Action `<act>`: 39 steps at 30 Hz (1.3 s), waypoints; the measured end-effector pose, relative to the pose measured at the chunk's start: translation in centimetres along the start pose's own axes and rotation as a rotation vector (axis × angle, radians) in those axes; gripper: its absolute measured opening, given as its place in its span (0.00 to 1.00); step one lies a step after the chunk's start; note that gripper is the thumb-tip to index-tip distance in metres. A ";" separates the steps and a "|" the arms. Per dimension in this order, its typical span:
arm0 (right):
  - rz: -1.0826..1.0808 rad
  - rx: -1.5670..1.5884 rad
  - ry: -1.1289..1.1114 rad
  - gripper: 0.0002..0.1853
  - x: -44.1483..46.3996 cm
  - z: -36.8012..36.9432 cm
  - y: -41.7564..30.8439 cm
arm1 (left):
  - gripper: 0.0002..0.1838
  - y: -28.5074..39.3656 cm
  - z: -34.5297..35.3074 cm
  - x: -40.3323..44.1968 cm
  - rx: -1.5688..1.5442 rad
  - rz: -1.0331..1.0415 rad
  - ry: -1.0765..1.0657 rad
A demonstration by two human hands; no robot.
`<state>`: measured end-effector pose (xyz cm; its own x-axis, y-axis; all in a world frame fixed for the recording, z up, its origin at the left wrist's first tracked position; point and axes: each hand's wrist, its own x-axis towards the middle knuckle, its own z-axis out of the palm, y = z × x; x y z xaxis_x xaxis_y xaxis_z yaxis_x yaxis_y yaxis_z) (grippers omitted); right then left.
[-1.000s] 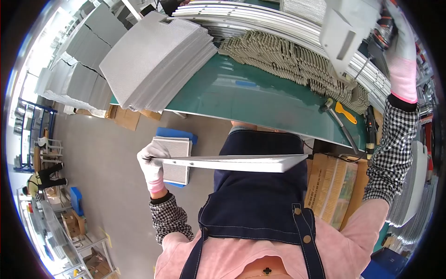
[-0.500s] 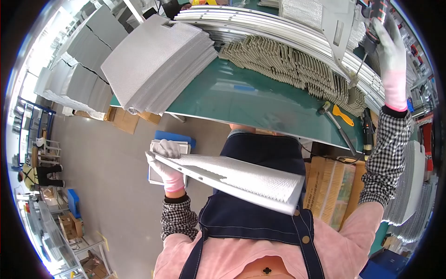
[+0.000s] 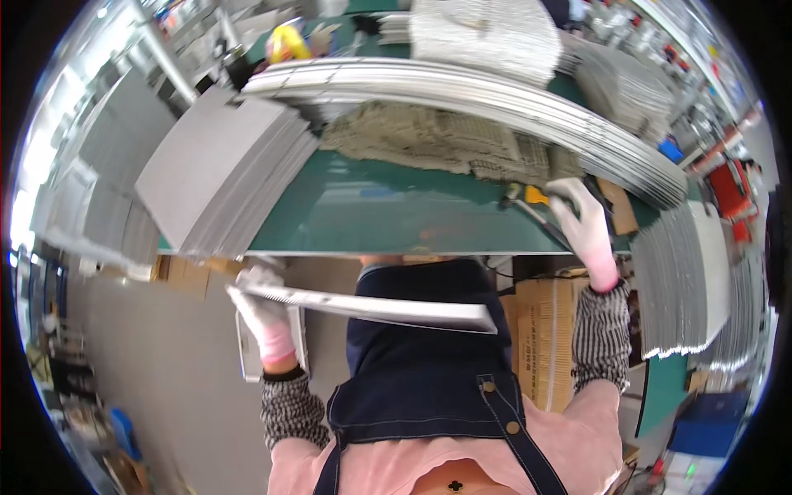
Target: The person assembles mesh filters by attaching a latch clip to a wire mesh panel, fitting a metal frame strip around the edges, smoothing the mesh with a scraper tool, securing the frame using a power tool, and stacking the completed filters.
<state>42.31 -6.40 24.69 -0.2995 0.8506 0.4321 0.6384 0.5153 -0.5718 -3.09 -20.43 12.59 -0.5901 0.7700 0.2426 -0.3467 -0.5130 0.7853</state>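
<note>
The person's left hand (image 3: 262,318), in a white glove with a pink cuff, was closed around one end of a thin white panel (image 3: 375,305), fingers and thumb pinching it. The panel reached across in front of the dark apron (image 3: 421,359), just off the bench's (image 3: 355,190) front edge, its far end near the apron's other side.

The right hand (image 3: 584,223) was over the bench near its right front corner, fingers curved and partly open. Its fingertips were right by a yellow-handled tool (image 3: 536,195) and a hammer (image 3: 540,221); I couldn't tell whether they touched either.

A stack of grey panels (image 3: 210,173) stood at the bench's left end. Olive-brown pieces (image 3: 429,136) were heaped towards the back edge, with long white strips (image 3: 470,87) behind them.
</note>
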 end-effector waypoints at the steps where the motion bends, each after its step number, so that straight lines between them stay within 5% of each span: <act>1: 0.105 -0.115 0.038 0.10 0.0 -0.2 3.4 | 0.27 0.3 0.4 -0.1 -0.108 -0.036 0.058; 7: 0.368 -0.882 -0.276 0.10 -1.0 2.0 15.2 | 0.28 -0.7 1.1 0.9 -0.181 0.015 -0.035; 12: 0.193 -1.117 -0.344 0.06 -0.5 5.6 18.8 | 0.25 -2.3 2.2 0.8 -0.225 -0.093 0.031; 21: 0.069 -0.923 -0.248 0.11 -1.6 4.0 18.7 | 0.32 -1.8 -1.2 1.3 -0.197 -0.131 -0.039; 28: 0.063 -1.103 -0.458 0.11 0.2 4.1 20.2 | 0.31 -3.2 -3.2 2.1 -0.237 -0.140 0.099; 32: -0.061 -0.949 -0.153 0.08 -2.4 2.8 13.7 | 0.30 -3.6 -3.1 0.6 -0.222 -0.190 0.048; 34: -0.147 -0.510 0.144 0.09 -4.6 1.9 10.2 | 0.29 -5.6 -3.4 -0.5 -0.183 -0.209 -0.009; 35: 0.081 -0.283 0.244 0.08 -7.0 1.3 8.9 | 0.26 -6.2 -3.6 -0.6 -0.205 -0.157 -0.095; 37: 0.095 0.581 0.427 0.08 -9.4 1.4 -0.1 | 0.25 -7.0 -3.7 -0.6 -0.186 -0.148 -0.030; 39: -0.228 0.262 0.220 0.07 -9.9 3.0 -4.9 | 0.25 -7.2 -1.9 -0.5 -0.142 -0.116 0.144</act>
<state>40.03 -17.05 21.14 -0.2359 0.6837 0.6906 0.3626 0.7212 -0.5902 -1.68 -17.91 5.75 -0.6349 0.7700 0.0635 -0.5115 -0.4806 0.7123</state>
